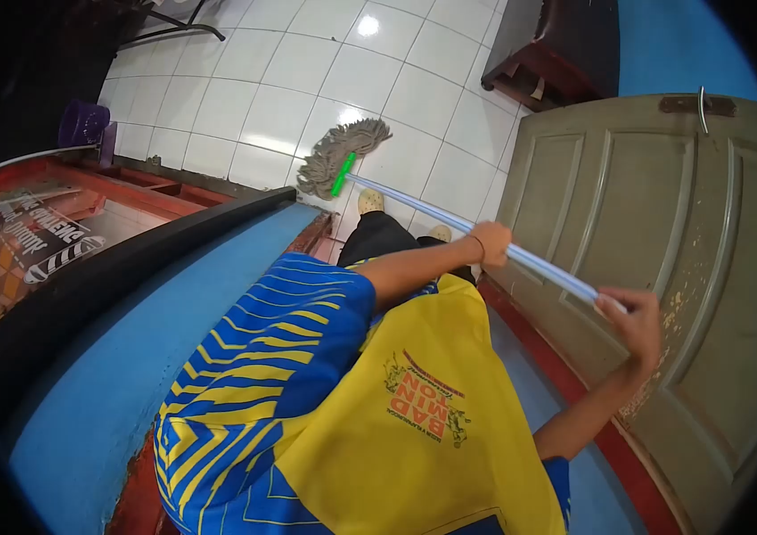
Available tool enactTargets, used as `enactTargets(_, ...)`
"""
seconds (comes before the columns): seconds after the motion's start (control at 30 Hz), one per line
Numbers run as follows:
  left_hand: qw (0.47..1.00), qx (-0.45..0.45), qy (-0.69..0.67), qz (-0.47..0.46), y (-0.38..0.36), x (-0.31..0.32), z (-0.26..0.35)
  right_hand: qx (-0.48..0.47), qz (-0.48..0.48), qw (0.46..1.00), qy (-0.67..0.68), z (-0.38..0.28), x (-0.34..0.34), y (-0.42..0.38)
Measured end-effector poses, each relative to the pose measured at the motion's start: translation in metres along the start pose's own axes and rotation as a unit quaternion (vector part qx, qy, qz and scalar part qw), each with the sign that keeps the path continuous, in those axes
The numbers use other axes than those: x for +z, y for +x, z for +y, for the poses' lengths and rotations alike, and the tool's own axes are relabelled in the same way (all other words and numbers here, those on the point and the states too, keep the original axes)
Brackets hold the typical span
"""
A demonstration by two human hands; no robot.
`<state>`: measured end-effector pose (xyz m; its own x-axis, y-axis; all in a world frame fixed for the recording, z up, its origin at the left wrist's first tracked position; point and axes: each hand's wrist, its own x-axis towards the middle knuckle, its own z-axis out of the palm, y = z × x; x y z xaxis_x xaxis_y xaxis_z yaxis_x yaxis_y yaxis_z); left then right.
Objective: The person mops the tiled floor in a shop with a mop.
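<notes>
A string mop (343, 153) with a grey head and a bright green clamp lies against the white tiles at the corner of the doorway. Its pale blue handle slants from the head down to the right, across the front of my body. My left hand (491, 242), a dark band at its wrist, is wrapped around the middle of the handle. Near the handle's upper end, my right hand (632, 325) is closed on it, close to the olive door. Two light-coloured clogs (371, 201) show on my feet just behind the mop head.
An open panelled door (592, 196) with a metal handle stands to the right. A blue wall with a dark edge (173, 267) borders the left side. Farther off are a dark brown padded seat (565, 45), a purple bucket (84, 123) and thin black metal legs (178, 25).
</notes>
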<state>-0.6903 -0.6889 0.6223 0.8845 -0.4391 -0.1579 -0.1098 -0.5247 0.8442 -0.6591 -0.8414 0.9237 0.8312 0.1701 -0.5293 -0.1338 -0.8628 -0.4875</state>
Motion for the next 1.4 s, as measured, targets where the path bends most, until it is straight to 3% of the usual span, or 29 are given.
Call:
enactTargets(0.17,0.995,-0.058,0.025,0.077,-0.025,-0.036,-0.053,-0.041,-0.011,0.999,-0.028,-0.022,0.038,0.055)
enactTargets(0.27,0.995,-0.059,0.061,0.047,-0.032,-0.054,-0.069,-0.034,0.018,0.999,-0.037,-0.034,0.05,0.047)
enactTargets(0.33,0.996,0.05,0.039,-0.055,-0.037,-0.057,-0.086,-0.085,0.031,0.993,-0.072,-0.035,0.05,0.027)
enactTargets(0.37,0.995,0.047,-0.021,-0.084,-0.045,-0.056,-0.086,-0.104,0.03,0.99,-0.088,-0.027,0.051,0.014)
enactTargets(0.4,0.993,0.074,-0.012,-0.089,-0.051,-0.056,-0.074,-0.138,0.053,0.982,-0.122,-0.025,0.048,-0.002)
enactTargets(0.43,0.997,0.042,-0.008,-0.071,-0.052,-0.046,-0.066,-0.172,0.076,0.97,-0.152,-0.025,0.048,-0.013)
enactTargets(0.47,0.994,0.056,-0.024,-0.089,-0.051,-0.049,-0.051,-0.057,0.038,0.993,-0.098,-0.042,0.041,-0.024)
enactTargets(0.53,0.989,0.107,-0.04,-0.09,-0.039,-0.035,-0.03,0.021,0.068,0.996,-0.058,-0.052,0.027,-0.042)
enactTargets(0.67,0.99,0.08,-0.057,-0.103,-0.012,-0.016,0.01,0.081,0.158,0.982,-0.069,-0.047,0.009,-0.048)
enactTargets(0.73,0.99,0.034,-0.028,-0.131,-0.003,-0.008,0.012,0.117,0.137,0.983,-0.047,-0.028,0.001,-0.04)
enactTargets(0.77,0.99,0.053,-0.033,-0.129,0.002,0.0,0.01,0.138,0.117,0.983,-0.026,-0.018,-0.002,-0.036)
enactTargets(0.87,0.981,0.111,-0.025,-0.154,0.004,0.016,-0.006,0.131,0.083,0.987,0.027,-0.005,0.002,-0.037)
enactTargets(1.0,0.971,0.111,-0.005,-0.211,-0.002,0.025,-0.037,0.107,0.032,0.993,0.031,0.012,0.022,-0.03)
enactTargets(1.07,0.977,0.055,0.04,-0.2,-0.016,-0.002,-0.048,0.081,0.025,0.995,0.044,0.019,0.045,-0.016)
enactTargets(1.13,0.966,-0.068,0.149,-0.198,-0.031,-0.027,-0.067,0.054,0.011,0.995,0.084,0.033,0.08,0.008)
enactTargets(1.2,0.952,-0.2,0.199,-0.119,-0.049,-0.04,-0.098,0.072,-0.037,0.992,0.095,0.03,0.114,0.035)
enactTargets(1.23,0.938,-0.263,0.223,0.01,-0.064,-0.028,-0.129,0.097,-0.072,0.989,0.087,0.021,0.134,0.044)
enactTargets(1.27,0.908,-0.299,0.287,0.06,-0.082,-0.039,-0.134,0.044,-0.083,0.985,0.141,0.027,0.166,0.054)
enactTargets(1.3,0.882,-0.375,0.27,0.094,-0.097,-0.033,-0.168,0.063,-0.132,0.976,0.159,0.023,0.192,0.06)
enactTargets(1.33,0.888,-0.385,0.214,0.134,-0.117,-0.051,-0.164,0.07,-0.155,0.969,0.18,0.012,0.214,0.055)
enactTargets(1.37,0.882,-0.4,0.22,0.118,-0.131,-0.055,-0.178,0.0,-0.186,0.982,0.042,-0.005,0.222,0.057)
enactTargets(1.4,0.884,-0.396,0.23,0.092,-0.138,-0.059,-0.185,-0.001,-0.166,0.986,0.01,-0.025,0.223,0.047)
